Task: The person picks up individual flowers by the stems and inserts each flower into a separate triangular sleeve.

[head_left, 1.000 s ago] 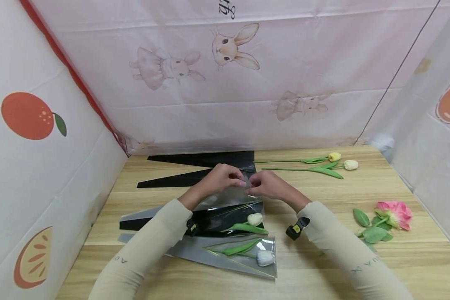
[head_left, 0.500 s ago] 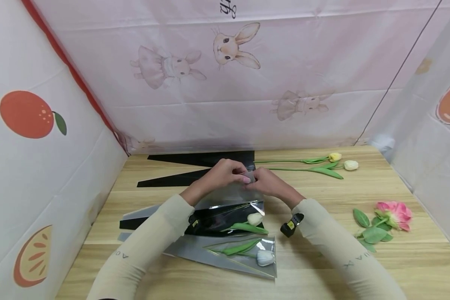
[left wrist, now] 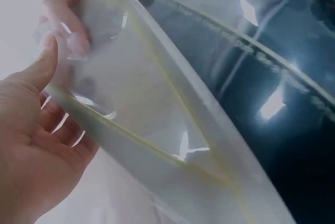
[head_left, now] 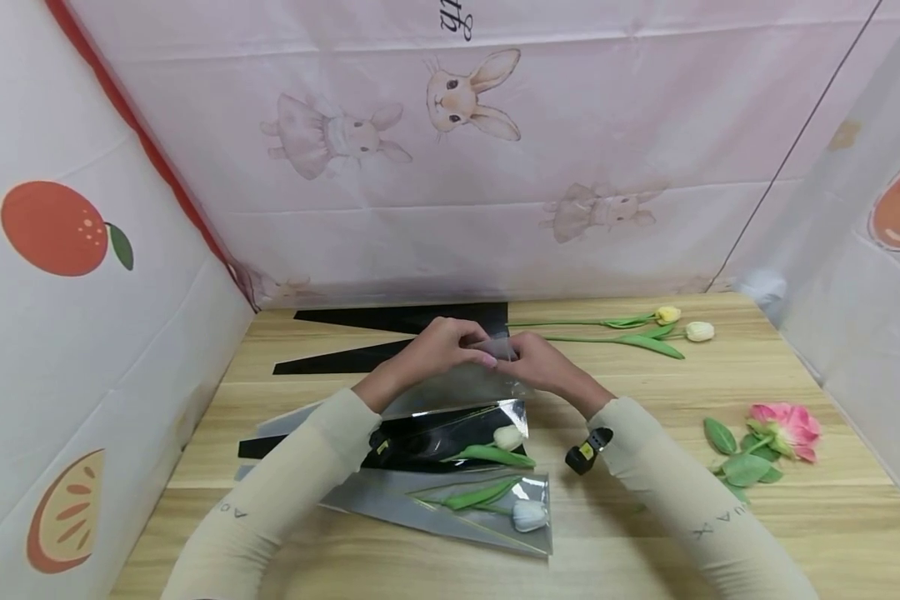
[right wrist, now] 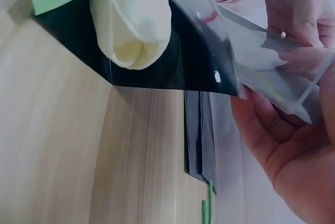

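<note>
My left hand [head_left: 450, 346] and right hand [head_left: 546, 367] meet over a grey and clear flower sleeve [head_left: 453, 387] at mid-table. In the left wrist view, my left thumb lies on top of the sleeve's clear film [left wrist: 136, 77], with fingers beneath its edge. The right wrist view shows my right hand [right wrist: 293, 150] gripping the sleeve's wide end [right wrist: 272, 75], fingers below it. Nearer me lies a black sleeve [head_left: 412, 437] holding a white tulip [head_left: 507, 437]. Below that is a grey sleeve [head_left: 390, 500] with another white tulip [head_left: 528, 516].
Two black sleeves [head_left: 405, 317] lie at the back. To their right are a yellow tulip [head_left: 667, 315] and a cream tulip [head_left: 698, 332] on long stems. A pink rose [head_left: 786, 431] sits on the right of the wooden table [head_left: 645, 558]. Printed curtains [head_left: 450, 250] enclose the table.
Both hands have closed in on the sleeve's wide end, which now shows raised between them. The right hand shifted slightly. The flowers and other sleeves stay put.
</note>
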A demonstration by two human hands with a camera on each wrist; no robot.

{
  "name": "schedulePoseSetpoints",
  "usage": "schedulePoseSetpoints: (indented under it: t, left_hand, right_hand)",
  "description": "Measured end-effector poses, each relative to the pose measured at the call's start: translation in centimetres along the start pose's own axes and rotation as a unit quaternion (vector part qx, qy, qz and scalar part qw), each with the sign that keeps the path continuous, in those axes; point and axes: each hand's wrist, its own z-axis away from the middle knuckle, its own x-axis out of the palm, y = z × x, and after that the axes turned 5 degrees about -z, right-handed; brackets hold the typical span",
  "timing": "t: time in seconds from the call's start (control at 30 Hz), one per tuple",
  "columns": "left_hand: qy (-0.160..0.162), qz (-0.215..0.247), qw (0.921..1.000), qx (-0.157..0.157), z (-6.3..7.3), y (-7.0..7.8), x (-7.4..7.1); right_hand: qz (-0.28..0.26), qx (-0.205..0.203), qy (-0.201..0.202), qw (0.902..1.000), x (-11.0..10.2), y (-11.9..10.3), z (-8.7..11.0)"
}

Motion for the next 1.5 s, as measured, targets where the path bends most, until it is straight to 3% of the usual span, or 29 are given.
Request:
schedulePoseSetpoints:
  t: [0.43,0.57,1.03,1.5]
  left_hand:
    - [0.009,-0.005,0.9999,-0.009,3.0,-1.5,-1.1]
    - [0.007,-0.004,1.0000,0.003,3.6,-1.5,-1.5]
    - [0.023,-0.008,0.9971,0.072,4.6,-0.2,-2.5]
    - [0.003,-0.047,0.9938,0.100,4.9,1.3,-3.6]
  right_hand:
    - [-0.015,-0.038,0.029,0.9988,-0.6,-0.5,1.0]
    - [-0.011,-0.046,0.033,0.9983,-0.9,-0.7,1.5]
    - [0.016,-0.155,0.069,0.9854,-1.1,-1.4,3.0]
    - [0.014,-0.176,0.054,0.9828,-1.0,-1.7,4.2]
